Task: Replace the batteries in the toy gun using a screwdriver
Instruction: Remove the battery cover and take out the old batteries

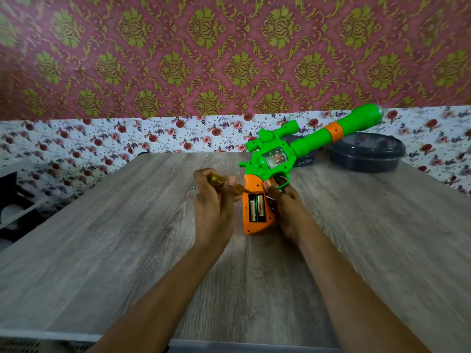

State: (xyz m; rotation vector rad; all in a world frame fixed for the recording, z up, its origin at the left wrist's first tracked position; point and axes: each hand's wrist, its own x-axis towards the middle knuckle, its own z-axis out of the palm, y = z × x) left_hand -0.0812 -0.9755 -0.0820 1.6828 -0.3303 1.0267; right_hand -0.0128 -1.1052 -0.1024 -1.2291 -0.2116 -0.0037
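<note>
- Two bare forearms are extended from the near edge over the wood-grain table (122,245), converging on the toy gun (277,161) held over the table's middle.
- The gun's orange grip (254,226) is turned nearest the viewer; its battery compartment is seen open, with two gold-coloured batteries (257,208) lying side by side, lengthwise along the grip.
- Whether the butt touches the table cannot be told.
- The left hand (212,207) is curled around a screwdriver (216,183) with a translucent yellow handle; its tip is directed right, at the compartment's upper edge.
- The right hand (286,207) is wrapped around the grip from the right side, thumb laid by the trigger guard.
- The body is bright green, with a clear window in its side, a scope on top and an orange band round the barrel.
- The long axis runs from the butt, near, up and away to the right, the muzzle pointing toward the far right wall.
- A dark round container (367,155) is set behind the barrel on the table's far right.
</note>
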